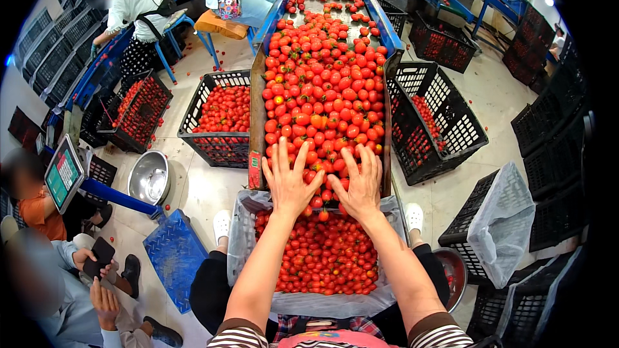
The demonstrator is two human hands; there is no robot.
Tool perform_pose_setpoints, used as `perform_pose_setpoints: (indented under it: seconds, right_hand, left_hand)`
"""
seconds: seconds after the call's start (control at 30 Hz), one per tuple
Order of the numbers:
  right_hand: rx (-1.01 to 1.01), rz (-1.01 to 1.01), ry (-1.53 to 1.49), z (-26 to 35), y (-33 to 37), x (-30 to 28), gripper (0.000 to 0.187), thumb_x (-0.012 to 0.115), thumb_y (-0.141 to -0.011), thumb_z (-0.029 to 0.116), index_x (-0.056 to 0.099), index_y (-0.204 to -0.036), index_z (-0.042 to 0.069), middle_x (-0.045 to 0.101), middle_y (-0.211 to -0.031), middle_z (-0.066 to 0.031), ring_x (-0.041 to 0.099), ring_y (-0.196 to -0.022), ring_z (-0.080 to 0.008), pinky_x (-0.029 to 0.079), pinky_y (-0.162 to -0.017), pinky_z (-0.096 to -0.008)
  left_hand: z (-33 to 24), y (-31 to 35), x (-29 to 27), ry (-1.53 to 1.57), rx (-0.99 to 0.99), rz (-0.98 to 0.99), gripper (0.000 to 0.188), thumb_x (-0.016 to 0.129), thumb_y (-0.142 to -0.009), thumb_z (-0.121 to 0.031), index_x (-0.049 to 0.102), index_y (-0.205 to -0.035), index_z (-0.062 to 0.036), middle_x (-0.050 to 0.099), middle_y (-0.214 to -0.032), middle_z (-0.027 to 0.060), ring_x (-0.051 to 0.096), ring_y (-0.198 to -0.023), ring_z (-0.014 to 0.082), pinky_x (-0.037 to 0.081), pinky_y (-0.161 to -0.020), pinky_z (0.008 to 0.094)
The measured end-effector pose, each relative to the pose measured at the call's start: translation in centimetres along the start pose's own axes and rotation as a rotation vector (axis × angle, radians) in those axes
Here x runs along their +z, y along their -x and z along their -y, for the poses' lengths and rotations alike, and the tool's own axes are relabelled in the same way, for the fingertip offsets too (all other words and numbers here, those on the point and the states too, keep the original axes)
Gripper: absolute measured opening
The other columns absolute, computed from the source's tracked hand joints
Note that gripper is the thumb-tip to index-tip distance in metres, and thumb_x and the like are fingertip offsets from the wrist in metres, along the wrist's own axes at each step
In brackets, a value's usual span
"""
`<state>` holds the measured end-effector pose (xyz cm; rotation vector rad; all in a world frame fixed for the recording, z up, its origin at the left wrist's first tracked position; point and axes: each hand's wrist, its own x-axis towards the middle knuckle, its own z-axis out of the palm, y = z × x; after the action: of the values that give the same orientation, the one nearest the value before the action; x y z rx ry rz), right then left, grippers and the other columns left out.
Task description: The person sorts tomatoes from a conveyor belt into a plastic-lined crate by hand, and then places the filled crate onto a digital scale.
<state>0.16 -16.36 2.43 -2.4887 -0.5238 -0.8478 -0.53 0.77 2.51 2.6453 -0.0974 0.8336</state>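
- Red tomatoes (325, 84) cover the near stretch of the long worktop (256, 122), filling it from side wall to side wall and thinning toward the far end, where bare metal shows.
- The left hand (287, 180) lies palm down with fingers spread, fingertips on the tomatoes; its outer edge is just beside the left wall.
- The right hand (360, 183) is also palm down, fingers spread over the tomatoes, just beside the right wall.
- Between the two thumbs runs a narrow gap, filled with tomatoes down to the worktop's near edge.
- Below that edge, between the forearms, a crate lined with clear plastic (238, 238) holds more tomatoes; its rim stands close to both legs.
- A black crate (219, 148) hugs the worktop's left side, and a second, larger-looking crate (445, 162) stands close on the right.
- Floor (200, 187) shows left of the worktop, between the left crate, a metal basin (149, 177) and a blue platform (169, 258).
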Motion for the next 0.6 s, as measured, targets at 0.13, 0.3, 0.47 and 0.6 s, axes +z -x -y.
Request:
perform_pose_setpoints:
  seconds: [0.13, 0.3, 0.47, 0.6]
  right_hand:
    - [0.014, 0.135, -0.009, -0.1, -0.3, 0.4, 0.053, 0.059, -0.089, 0.037, 0.049, -0.131, 0.007, 0.050, -0.129, -0.0159, 0.041, -0.126, -0.0323, 0.022, -0.109, -0.0546]
    - [-0.098, 0.199, -0.248, -0.6, 0.4, -0.2, 0.027, 0.066, -0.083, 0.028, 0.063, -0.101, 0.008, 0.052, -0.118, -0.0133, 0.045, -0.118, -0.0311, 0.032, -0.102, -0.0480]
    - [0.052, -0.013, -0.014, 0.5, 0.1, 0.1, 0.046, 0.065, -0.082, 0.032, 0.057, -0.120, 0.007, 0.042, -0.133, -0.0211, 0.033, -0.129, -0.0415, 0.026, -0.107, -0.0552]
    - [-0.019, 0.043, -0.042, -0.1, 0.2, -0.1, 0.044, 0.066, -0.080, 0.031, 0.062, -0.115, 0.004, 0.050, -0.127, -0.0141, 0.037, -0.126, -0.0402, 0.028, -0.106, -0.0543]
  left_hand:
    - [-0.5, -0.3, -0.1, -0.015, 0.109, 0.004, 0.050, 0.071, -0.076, -0.039, 0.061, -0.123, -0.0235, 0.043, -0.139, 0.0115, 0.039, -0.127, 0.0358, 0.027, -0.105, 0.0549]
    - [0.8, 3.0, -0.9, 0.168, 0.127, 0.011, 0.030, 0.073, -0.074, -0.029, 0.064, -0.097, -0.0116, 0.049, -0.125, 0.0106, 0.041, -0.123, 0.0344, 0.032, -0.103, 0.0487]
    - [0.2, 1.9, -0.6, 0.153, -0.001, -0.087, 0.043, 0.069, -0.077, -0.019, 0.056, -0.118, -0.0119, 0.035, -0.140, 0.0206, 0.029, -0.132, 0.0434, 0.028, -0.105, 0.0552]
    - [-1.0, -0.5, -0.1, 0.018, -0.023, 0.068, 0.058, 0.065, -0.081, -0.026, 0.049, -0.136, -0.0212, 0.032, -0.149, 0.0140, 0.024, -0.137, 0.0423, 0.026, -0.106, 0.0561]
